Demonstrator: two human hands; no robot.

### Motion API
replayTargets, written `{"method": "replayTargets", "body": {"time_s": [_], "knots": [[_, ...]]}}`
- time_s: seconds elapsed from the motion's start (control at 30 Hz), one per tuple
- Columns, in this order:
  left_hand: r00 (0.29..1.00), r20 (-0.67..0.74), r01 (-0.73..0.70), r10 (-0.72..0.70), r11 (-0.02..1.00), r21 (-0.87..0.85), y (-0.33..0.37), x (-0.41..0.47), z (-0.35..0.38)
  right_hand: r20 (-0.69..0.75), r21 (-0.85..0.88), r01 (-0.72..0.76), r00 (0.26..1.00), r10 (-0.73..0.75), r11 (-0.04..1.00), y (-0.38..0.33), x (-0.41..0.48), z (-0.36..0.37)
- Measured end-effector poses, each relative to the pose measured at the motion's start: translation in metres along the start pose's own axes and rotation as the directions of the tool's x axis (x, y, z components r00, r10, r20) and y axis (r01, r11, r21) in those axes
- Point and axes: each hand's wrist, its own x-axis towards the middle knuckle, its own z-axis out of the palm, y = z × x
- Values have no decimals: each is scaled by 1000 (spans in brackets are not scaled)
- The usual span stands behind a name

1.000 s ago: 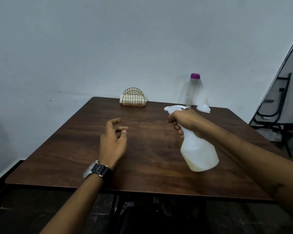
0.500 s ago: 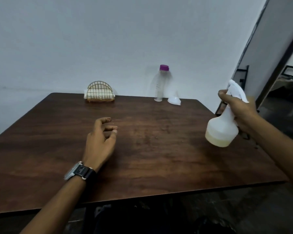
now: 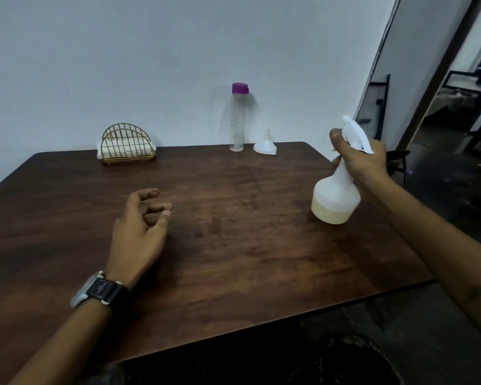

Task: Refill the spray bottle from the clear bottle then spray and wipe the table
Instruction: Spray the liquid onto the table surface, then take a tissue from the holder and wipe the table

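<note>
Spray bottle [image 3: 335,195], white and translucent, sits in the grip of the right hand [image 3: 363,159], whose fingers curl round the narrow neck just under the white spray head [image 3: 354,133]. One fingertip shows at the left of the head, and the thumb side is hidden behind the bottle. The bottle leans slightly, with its head toward the far right. Pale yellowish liquid fills only the lowest part of its wide base. The base hangs low over the right side of the wooden table [image 3: 233,268]; whether it touches the top cannot be told.

The left hand [image 3: 139,232] lies over the middle-left of the table, well apart from the bottle. Its fingers are loosely curled and hold nothing. A dark-strapped watch [image 3: 100,291] sits on that wrist.

At the far edge, near the wall, the clear bottle [image 3: 237,120] stands upright with its purple cap [image 3: 240,88] on. A small white funnel [image 3: 265,145] rests just to its right, wide mouth down. Further left along the same edge stands a gold wire napkin holder [image 3: 127,144] with white napkins in it. Beyond the table's far right corner a dark chair frame [image 3: 378,107] shows.
</note>
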Motion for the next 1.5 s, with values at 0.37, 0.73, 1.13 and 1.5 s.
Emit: {"method": "replayTargets", "body": {"time_s": [0.37,0.73,1.13,1.5], "knots": [[1000,-19,17,-18,1000,-17,-4,5,1,36,-121,54,998,-50,991,30,3,-3],[998,-36,41,-43,997,-58,-18,14,-12,70,-504,46,997,-13,862,34,-24,-15],[996,-84,42,-43,999,-17,-39,49,-14,271,-243,245,946,-177,939,-15,43,190],[979,-174,75,-105,982,-171,-51,55,-14,355,-286,233,927,-123,929,14,83,345]]}}
